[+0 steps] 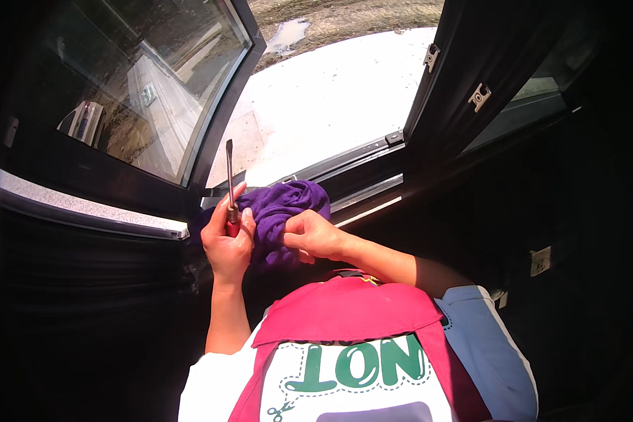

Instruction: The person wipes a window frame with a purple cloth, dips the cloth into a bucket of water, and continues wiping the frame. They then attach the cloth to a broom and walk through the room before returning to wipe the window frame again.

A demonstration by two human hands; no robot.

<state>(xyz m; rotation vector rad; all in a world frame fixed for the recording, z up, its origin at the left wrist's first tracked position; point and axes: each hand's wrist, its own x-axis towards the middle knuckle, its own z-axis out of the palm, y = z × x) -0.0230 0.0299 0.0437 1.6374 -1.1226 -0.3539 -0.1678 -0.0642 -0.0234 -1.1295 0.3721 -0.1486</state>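
My left hand (pixel 228 237) is closed around the red handle of a flat-blade screwdriver (pixel 230 174), whose blade points up and away from me. Its fingers also touch the near side of a bunched purple cloth (pixel 282 211). The cloth lies between both hands, by the lower corner of an open window frame. With bent fingers, my right hand (pixel 314 236) grips the right side of the cloth; some fingertips are hidden in its folds.
An open dark-framed glass sash (pixel 153 95) stands at the left. The window's bottom track (pixel 348 158) runs to the right of the cloth. Metal latch fittings (pixel 479 97) sit on the dark right frame. Pale paving (pixel 337 89) lies outside.
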